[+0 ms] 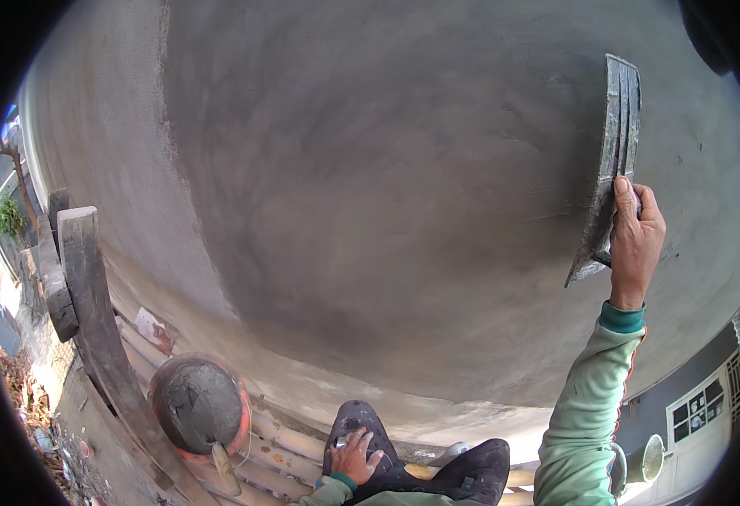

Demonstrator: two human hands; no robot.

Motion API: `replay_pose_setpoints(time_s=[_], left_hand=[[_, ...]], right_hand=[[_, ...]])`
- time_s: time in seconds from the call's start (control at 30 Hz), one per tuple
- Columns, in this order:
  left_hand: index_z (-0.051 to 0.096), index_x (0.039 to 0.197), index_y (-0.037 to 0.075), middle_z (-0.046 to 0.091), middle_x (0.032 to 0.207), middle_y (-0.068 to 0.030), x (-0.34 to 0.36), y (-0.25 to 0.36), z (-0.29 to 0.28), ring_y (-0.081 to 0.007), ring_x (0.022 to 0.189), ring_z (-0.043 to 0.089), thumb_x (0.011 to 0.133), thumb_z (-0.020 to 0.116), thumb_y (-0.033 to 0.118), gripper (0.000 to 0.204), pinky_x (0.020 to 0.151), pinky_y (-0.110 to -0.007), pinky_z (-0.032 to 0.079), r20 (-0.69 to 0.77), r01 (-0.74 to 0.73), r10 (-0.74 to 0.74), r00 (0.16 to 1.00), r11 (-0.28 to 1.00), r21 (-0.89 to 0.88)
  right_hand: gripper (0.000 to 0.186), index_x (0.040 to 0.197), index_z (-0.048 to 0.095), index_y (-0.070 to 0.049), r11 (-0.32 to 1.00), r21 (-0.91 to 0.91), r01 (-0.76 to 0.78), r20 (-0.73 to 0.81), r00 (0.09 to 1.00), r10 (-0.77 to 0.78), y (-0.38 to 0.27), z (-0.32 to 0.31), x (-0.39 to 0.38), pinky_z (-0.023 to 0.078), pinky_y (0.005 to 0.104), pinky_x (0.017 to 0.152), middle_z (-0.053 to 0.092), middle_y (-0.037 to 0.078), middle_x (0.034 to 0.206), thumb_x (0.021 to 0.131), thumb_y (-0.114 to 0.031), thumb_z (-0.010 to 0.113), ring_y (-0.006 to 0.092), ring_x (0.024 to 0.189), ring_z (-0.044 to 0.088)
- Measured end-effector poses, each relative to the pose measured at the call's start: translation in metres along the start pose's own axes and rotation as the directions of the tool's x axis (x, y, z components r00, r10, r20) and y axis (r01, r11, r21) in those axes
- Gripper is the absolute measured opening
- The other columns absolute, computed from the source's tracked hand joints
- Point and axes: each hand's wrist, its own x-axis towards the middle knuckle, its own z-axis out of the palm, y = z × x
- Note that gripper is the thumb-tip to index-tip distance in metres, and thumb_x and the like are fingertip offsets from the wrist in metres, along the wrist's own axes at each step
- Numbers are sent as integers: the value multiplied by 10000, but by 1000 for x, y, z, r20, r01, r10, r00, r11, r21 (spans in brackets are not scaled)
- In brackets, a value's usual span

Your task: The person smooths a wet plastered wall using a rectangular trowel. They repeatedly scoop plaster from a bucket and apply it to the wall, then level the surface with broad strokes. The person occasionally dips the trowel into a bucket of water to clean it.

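Note:
My right hand [636, 240] is raised and grips a long grey plastering float [610, 164], held flat against the wet, dark grey cement wall [387, 194]. The sleeve on that arm is light green. My left hand [356, 455] rests with fingers spread on my dark-clad knee [357, 422] at the bottom of the view, holding nothing. An orange bucket of grey mortar [199, 406] stands to the left of the knee, with a trowel handle [224, 468] sticking out at its lower rim.
I crouch on a scaffold of bamboo poles [286, 438] with a weathered wooden plank [91, 295] at the left. Far below on the left lie rubble and greenery. A window with grilles [699, 409] shows at the lower right.

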Motion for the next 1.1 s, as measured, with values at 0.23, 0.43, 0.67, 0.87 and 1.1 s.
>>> replay_pose_setpoints(time_s=[0.23, 0.43, 0.67, 0.87, 1.1], left_hand=[[626, 1497, 127, 519, 1643, -101, -9, -6, -7, -392, 1498, 487, 980, 703, 529, 660, 1181, -730, 332, -6, 69, -69, 998, 997, -20], [659, 1455, 111, 589, 1573, -115, -6, -6, 2, -369, 1445, 540, 956, 745, 481, 628, 1176, -658, 365, -80, 9, -10, 997, 1000, -19], [624, 1478, 51, 595, 1559, -199, -5, -1, -12, -425, 1443, 543, 1025, 711, 381, 567, 1219, -589, 380, -182, -93, 78, 980, 993, -76], [642, 1468, 63, 617, 1536, -197, 3, 0, -1, -406, 1446, 548, 1017, 727, 375, 555, 1212, -623, 367, -112, -179, 180, 977, 984, 26], [666, 1446, 71, 638, 1511, -190, -3, 3, 7, -401, 1433, 559, 1003, 748, 412, 565, 1208, -592, 376, -140, -170, 179, 974, 983, 76]], right_hand=[[346, 925, 578, -81, 898, -230, 375, 511, 832, -217, -59, 140, -127, 525, 525, 530, 689, 156, 643, 1027, -386, 706, 404, 596, 708], [242, 1002, 679, -34, 860, -48, 508, 943, 306, -127, -17, 219, -281, 636, 489, 629, 781, 168, 768, 978, -274, 668, 373, 707, 795], [234, 938, 680, -124, 867, -15, 498, 741, 588, -325, 18, 36, -155, 570, 457, 752, 738, 72, 845, 946, -344, 758, 307, 795, 758], [272, 876, 632, -125, 695, -427, 578, 359, 814, -456, 130, -110, -25, 471, 412, 728, 630, 27, 764, 902, -317, 823, 253, 691, 635], [314, 818, 579, -142, 647, -481, 592, 469, 797, -381, 154, -103, -22, 491, 397, 692, 662, 4, 647, 921, -351, 791, 247, 622, 673]])
